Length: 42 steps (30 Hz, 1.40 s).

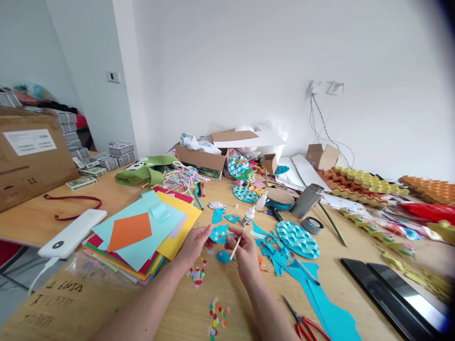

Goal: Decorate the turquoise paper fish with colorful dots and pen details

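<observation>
Nearest, loose coloured paper dots [217,315] lie on the table [170,310] between the forearms, with a red-handled tool [307,327] to the right. A smaller cluster of dots [196,274] sits closer to the hands. Just this side of the fingers, a plain blue fish cutout [223,257] lies flat between the two hands.

Above it, the dotted blue fish [219,234] is raised between them: the left hand [198,241] pinches its left edge, thumb on top. The right hand [245,248] is closed round a thin pale stick [235,247], pointing down toward the near side; its fingertips meet the fish's right edge, though whether they grip it I cannot tell.

Left of the hands is a stack of coloured paper [131,232]; right, a wavy blue disc [297,239]. Beyond the fish stand a white glue bottle [248,217] and, farther right, a metal flask [307,201].
</observation>
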Each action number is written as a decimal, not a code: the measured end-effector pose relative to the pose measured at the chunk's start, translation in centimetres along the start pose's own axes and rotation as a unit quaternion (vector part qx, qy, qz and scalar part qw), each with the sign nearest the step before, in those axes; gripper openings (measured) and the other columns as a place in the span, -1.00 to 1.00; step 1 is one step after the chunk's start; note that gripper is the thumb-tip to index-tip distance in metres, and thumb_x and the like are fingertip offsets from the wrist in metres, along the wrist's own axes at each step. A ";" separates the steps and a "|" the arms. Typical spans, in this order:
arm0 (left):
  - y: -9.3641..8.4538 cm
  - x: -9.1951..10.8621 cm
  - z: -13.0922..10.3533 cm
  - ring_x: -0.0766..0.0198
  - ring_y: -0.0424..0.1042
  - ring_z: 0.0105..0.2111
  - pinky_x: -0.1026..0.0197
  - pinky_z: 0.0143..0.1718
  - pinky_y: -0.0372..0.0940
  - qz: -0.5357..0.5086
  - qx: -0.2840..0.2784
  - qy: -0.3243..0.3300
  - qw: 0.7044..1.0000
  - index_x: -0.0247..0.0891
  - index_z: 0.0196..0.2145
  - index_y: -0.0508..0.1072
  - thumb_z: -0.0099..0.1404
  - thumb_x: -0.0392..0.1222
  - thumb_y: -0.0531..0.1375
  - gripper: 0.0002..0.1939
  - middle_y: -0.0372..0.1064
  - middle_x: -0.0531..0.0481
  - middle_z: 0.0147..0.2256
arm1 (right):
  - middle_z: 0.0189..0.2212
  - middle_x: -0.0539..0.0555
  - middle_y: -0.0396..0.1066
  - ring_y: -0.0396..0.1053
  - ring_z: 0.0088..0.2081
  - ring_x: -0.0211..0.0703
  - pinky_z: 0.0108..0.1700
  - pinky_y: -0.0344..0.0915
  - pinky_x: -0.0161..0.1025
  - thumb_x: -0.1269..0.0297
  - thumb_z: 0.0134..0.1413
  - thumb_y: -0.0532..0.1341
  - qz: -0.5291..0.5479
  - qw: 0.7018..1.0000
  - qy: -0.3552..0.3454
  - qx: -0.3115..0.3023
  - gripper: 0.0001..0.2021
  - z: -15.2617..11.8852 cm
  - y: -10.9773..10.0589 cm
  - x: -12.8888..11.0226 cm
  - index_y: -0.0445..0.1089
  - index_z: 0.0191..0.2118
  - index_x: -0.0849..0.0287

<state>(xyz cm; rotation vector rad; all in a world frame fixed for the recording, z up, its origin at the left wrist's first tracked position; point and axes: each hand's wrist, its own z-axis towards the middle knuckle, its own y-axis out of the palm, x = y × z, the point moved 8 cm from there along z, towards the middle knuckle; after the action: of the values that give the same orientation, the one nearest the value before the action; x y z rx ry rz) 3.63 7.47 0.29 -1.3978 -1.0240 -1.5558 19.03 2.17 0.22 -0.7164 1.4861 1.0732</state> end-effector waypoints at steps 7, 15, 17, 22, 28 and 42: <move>-0.5 -0.6 0.5 0.24 0.38 -0.53 0.20 -0.41 0.30 -0.007 0.015 -0.008 1.000 -0.29 -0.53 0.47 0.04 0.16 0.29 -0.60 0.42 -0.01 -0.58 | -0.57 -0.06 0.37 0.38 -0.55 -0.20 -0.48 0.35 -0.23 -0.07 -0.22 0.48 -0.007 0.999 -0.030 0.020 -0.52 0.2 -0.5 0.3 0.47 -0.25 0.19; -2.0 -1.7 1.0 0.24 0.37 -0.52 0.21 -0.41 0.28 0.024 0.064 -0.022 0.997 -0.28 -0.52 0.46 0.06 0.14 0.23 -0.63 0.45 -0.02 -0.55 | -0.60 -0.07 0.32 0.27 -0.56 -0.26 -0.47 0.23 -0.28 -0.13 0.15 0.23 -0.035 0.970 -0.155 0.184 -0.57 -1.9 -3.4 -4.2 0.31 -0.49 0.14; -2.0 -2.0 1.1 0.24 0.36 -0.52 0.22 -0.43 0.26 0.041 0.064 -0.022 0.997 -0.27 -0.53 0.46 0.05 0.16 0.23 -0.61 0.45 -0.03 -0.55 | -0.61 -0.08 0.30 0.25 -0.57 -0.27 -0.48 0.20 -0.28 -0.13 0.15 0.23 -0.033 0.967 -0.158 0.195 -0.57 -2.0 -3.6 -4.6 0.29 -0.50 0.13; -0.9 -2.5 0.9 0.26 0.30 -0.58 0.24 -0.51 0.16 0.089 0.021 -0.024 0.996 -0.28 -0.54 0.50 0.07 0.16 0.22 -0.60 0.44 -0.02 -0.58 | -0.62 -0.09 0.28 0.24 -0.56 -0.27 -0.46 0.18 -0.29 -0.14 0.20 0.18 -0.047 0.966 -0.169 0.191 -0.55 -2.0 -3.4 -4.8 0.26 -0.51 0.12; 0.4 -1.8 0.3 0.23 0.34 -0.54 0.24 -0.46 0.16 0.136 -0.037 -0.010 0.990 -0.25 -0.60 0.48 0.14 0.13 0.21 -0.60 0.44 0.00 -0.59 | -0.63 -0.08 0.28 0.25 -0.57 -0.25 -0.45 0.18 -0.27 -0.18 0.20 0.15 -0.086 0.962 -0.176 0.191 -0.55 -1.9 -3.4 -4.6 0.30 -0.45 0.13; -0.6 -1.5 0.9 0.17 0.43 -0.46 0.21 -0.39 0.26 0.125 -0.006 0.020 0.992 -0.27 -0.50 0.54 0.19 0.12 0.18 -0.61 0.49 -0.03 -0.53 | -0.46 0.02 0.44 0.41 -0.37 -0.08 -0.31 0.32 -0.19 -0.11 -0.06 0.36 -0.146 0.977 -0.129 0.088 -0.60 0.2 -2.7 -2.3 0.42 -0.28 0.13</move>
<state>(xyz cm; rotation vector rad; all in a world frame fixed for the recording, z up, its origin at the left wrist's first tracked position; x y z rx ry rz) 3.50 8.56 -1.17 -1.4370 -0.7842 -1.4013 21.97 0.99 1.82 -0.6220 1.1927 0.7668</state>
